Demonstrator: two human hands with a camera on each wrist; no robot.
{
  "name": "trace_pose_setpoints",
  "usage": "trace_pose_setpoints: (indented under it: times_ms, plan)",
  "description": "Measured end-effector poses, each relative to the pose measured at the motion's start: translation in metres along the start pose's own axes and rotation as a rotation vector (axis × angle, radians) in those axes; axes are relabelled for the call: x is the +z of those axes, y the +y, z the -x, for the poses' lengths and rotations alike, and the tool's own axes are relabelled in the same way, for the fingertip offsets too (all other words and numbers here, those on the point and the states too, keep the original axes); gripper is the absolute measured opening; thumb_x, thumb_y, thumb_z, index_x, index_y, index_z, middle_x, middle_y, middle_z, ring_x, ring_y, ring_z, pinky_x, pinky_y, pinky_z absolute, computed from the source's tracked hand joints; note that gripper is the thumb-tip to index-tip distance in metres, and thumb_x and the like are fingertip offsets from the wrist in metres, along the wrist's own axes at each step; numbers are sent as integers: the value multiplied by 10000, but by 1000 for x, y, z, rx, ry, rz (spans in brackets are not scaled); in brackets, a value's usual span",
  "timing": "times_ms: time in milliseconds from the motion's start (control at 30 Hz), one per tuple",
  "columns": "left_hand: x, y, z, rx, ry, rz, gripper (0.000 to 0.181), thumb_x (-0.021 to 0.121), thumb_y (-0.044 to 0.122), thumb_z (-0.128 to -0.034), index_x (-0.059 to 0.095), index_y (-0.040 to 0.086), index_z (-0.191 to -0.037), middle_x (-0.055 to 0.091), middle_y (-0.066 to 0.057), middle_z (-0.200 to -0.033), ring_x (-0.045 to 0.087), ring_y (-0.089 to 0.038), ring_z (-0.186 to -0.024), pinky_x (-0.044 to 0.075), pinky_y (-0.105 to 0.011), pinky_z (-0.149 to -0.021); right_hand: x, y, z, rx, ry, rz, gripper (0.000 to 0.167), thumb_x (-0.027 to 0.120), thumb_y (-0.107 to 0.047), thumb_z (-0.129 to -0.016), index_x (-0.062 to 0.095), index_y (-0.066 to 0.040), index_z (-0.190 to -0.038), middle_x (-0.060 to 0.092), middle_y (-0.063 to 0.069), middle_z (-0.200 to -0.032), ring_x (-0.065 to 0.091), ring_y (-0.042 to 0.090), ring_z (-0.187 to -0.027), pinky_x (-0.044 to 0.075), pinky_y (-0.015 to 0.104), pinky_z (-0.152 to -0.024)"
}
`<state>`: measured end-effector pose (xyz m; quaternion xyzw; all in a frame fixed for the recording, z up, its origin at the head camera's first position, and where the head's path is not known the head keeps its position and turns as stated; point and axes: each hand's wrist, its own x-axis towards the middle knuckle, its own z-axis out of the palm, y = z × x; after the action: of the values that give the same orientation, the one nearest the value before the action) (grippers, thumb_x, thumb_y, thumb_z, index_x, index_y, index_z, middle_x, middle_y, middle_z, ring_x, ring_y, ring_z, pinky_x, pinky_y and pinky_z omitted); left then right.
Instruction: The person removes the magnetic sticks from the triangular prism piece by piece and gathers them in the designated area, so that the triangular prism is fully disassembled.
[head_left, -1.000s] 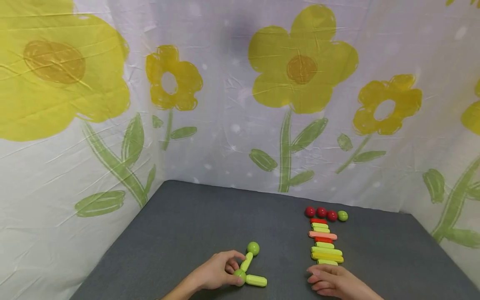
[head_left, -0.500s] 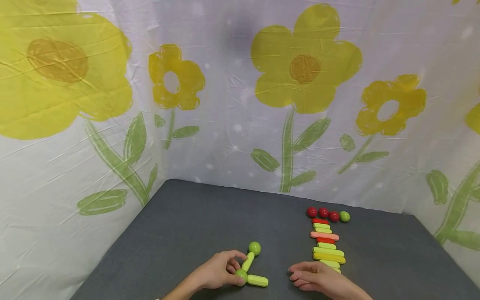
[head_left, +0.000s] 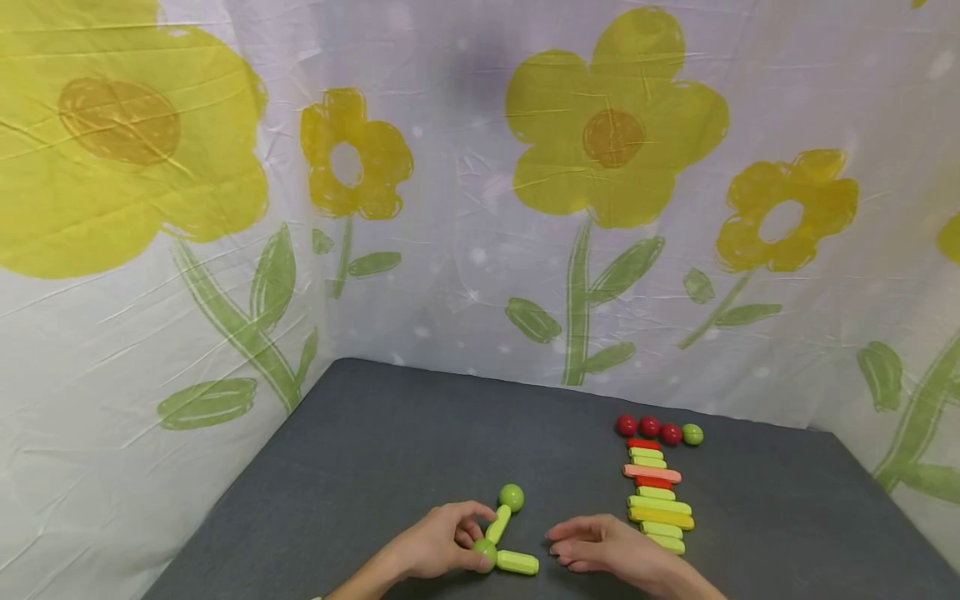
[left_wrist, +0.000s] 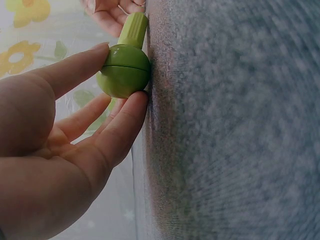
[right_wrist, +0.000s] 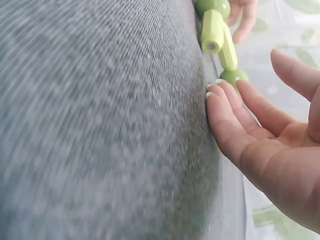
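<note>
My left hand [head_left: 444,540] pinches a glossy green ball [left_wrist: 123,75] between thumb and fingers, low over the dark tabletop. Two light-green ribbed rods join this ball: one rod [head_left: 517,562] points right, the other [head_left: 498,527] slants away to a second green ball [head_left: 512,497]. Just right of the nearer rod's free end is my right hand [head_left: 615,552], its fingers extended and the thumb apart. Nothing lies between them. In the right wrist view the rod's end [right_wrist: 212,46] shows a small round socket, a short way beyond the fingertips.
Right of the right hand, several rods [head_left: 662,505] in yellow-green, yellow, red and pink lie side by side in a column. Behind them sit 3 red balls [head_left: 648,427] and a green ball [head_left: 693,434]. A flower-printed cloth [head_left: 450,292] hangs behind the dark table [head_left: 405,433].
My right hand has moved left, away from the rod column, towards the joined piece, uncovering the nearest rods. The left hand keeps its hold on the green ball.
</note>
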<state>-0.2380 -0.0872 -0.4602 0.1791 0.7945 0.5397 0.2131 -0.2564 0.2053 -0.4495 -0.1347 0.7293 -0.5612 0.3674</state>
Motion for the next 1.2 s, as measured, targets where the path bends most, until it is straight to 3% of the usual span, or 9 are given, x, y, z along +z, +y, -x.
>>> trace_pose_setpoints:
  times_ms: [367,733,1000,1200]
  plan:
    - [0,-3,-1,14,-8,3,448,779,60,-796,596,70,-1205,591,-23,-868,611,-180,-809,510,-333,-698,17,-6,-18,-94,-104,33,381,572,-167,-974,550,73,-1269,627,97,-1148,590,176,-1033,488,347,-886]
    - [0,-3,-1,17,-11,10,450,776,59,-799,594,68,-1211,594,-30,-875,619,-192,-816,517,-345,-702,28,-10,-28,-165,-105,99,333,622,-94,-933,588,67,-1222,638,112,-1125,595,203,-1039,497,337,-854]
    - [-1,-4,-1,17,-19,19,447,771,54,-803,594,65,-1213,598,-34,-876,619,-194,-816,517,-341,-696,33,-10,-38,-249,-191,122,325,629,-33,-912,593,74,-1217,632,136,-1148,604,184,-999,499,273,-828]
    - [-1,-3,-1,13,-14,12,442,772,57,-803,594,66,-1207,599,-31,-874,618,-189,-812,516,-337,-694,34,-14,-42,-299,-229,180,291,649,18,-882,612,94,-1160,647,141,-1066,616,144,-917,508,233,-772]
